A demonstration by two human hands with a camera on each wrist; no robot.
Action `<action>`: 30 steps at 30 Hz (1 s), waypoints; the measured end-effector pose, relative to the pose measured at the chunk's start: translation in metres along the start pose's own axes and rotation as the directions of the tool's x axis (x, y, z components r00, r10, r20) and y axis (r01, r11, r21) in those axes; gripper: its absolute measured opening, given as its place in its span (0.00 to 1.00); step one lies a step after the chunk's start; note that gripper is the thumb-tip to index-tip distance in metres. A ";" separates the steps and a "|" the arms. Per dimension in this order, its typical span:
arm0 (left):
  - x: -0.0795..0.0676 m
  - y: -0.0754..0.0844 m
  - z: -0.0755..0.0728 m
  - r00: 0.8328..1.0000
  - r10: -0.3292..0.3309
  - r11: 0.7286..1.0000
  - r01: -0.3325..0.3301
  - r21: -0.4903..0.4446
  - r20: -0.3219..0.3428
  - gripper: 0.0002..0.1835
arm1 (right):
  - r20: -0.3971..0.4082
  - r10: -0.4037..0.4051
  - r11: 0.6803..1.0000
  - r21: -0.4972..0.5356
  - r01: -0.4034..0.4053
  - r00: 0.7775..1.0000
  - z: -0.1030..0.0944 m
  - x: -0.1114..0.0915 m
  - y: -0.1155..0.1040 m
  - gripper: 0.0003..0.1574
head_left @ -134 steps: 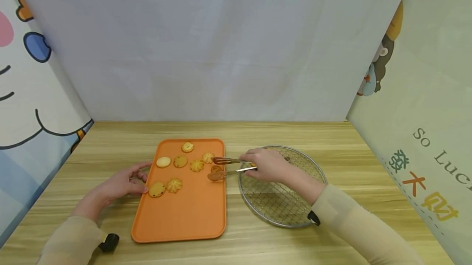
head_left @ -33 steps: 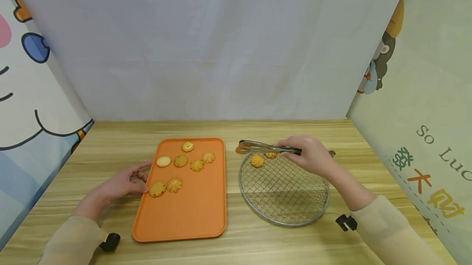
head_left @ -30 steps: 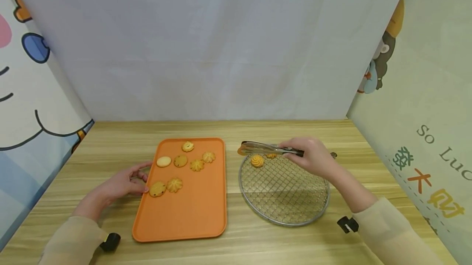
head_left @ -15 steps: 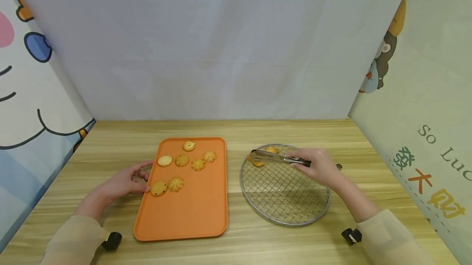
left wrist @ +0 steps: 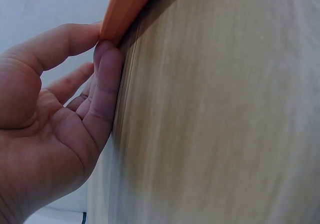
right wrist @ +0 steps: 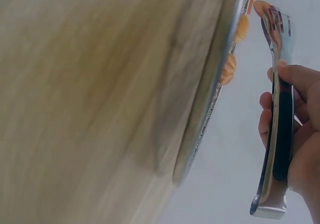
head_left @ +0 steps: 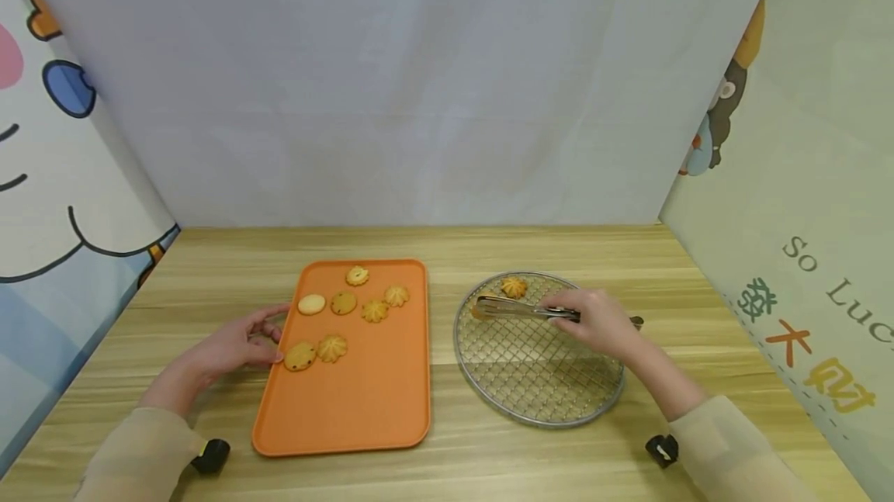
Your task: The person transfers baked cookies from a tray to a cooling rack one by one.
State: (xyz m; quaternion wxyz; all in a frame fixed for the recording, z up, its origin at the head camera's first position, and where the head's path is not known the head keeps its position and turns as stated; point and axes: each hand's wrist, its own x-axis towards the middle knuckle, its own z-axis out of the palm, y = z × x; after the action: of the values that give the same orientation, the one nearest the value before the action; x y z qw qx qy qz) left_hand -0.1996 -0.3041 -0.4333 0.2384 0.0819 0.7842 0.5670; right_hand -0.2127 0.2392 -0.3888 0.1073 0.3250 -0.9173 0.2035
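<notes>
The orange tray (head_left: 349, 413), its left edge pinched by the left hand (head_left: 233, 343), presumably for steadiness, lies beside the round wire rack (head_left: 541, 386). Over the rack, the right hand (head_left: 595, 321) grips metal tongs (head_left: 514, 307), likely sparing the cookies (head_left: 331, 347) direct touch

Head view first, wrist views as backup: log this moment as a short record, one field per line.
Surface: wood-grain table
Left hand: pinches the left edge of the orange tray
Tray contents: seven tray cookies, assorted shapes
Right hand: grips the metal tongs
Tongs load: one held cookie between the tips, above the rack
Wire rack: round, right of the tray, apart from it
Rack contents: two rack cookies, clearest from the right wrist
</notes>
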 end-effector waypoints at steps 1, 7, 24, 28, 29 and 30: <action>0.000 0.000 0.000 1.000 0.001 1.000 -0.001 0.001 0.000 0.47 | 0.008 0.012 1.000 -0.004 -0.012 1.000 0.000 0.000 0.000 0.17; 0.000 0.000 0.000 1.000 -0.003 1.000 0.003 -0.002 -0.001 0.47 | 0.034 0.036 0.999 -0.033 -0.035 0.999 0.001 0.002 -0.002 0.17; 0.000 0.000 -0.001 1.000 0.001 1.000 -0.001 0.009 -0.002 0.47 | 0.070 -0.011 0.999 -0.033 0.013 0.997 0.000 -0.002 -0.007 0.20; 0.001 -0.002 -0.002 1.000 0.001 1.000 -0.001 0.009 -0.001 0.48 | 0.080 -0.010 1.000 -0.021 0.012 0.997 0.000 -0.003 -0.008 0.20; 0.001 -0.002 -0.002 1.000 0.002 1.000 -0.002 0.010 -0.002 0.48 | 0.082 -0.010 1.000 -0.019 0.012 0.997 0.000 -0.003 -0.009 0.20; 0.001 -0.003 -0.002 1.000 -0.002 1.000 0.002 0.012 -0.004 0.48 | 0.084 -0.008 1.000 -0.019 0.010 0.996 0.000 -0.004 -0.009 0.20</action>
State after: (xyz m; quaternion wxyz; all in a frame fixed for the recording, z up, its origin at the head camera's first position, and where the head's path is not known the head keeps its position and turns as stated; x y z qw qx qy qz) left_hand -0.2009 -0.3064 -0.4356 0.2367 0.0816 0.7883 0.5621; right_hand -0.2040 0.2348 -0.3874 0.0727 0.3363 -0.9215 0.1802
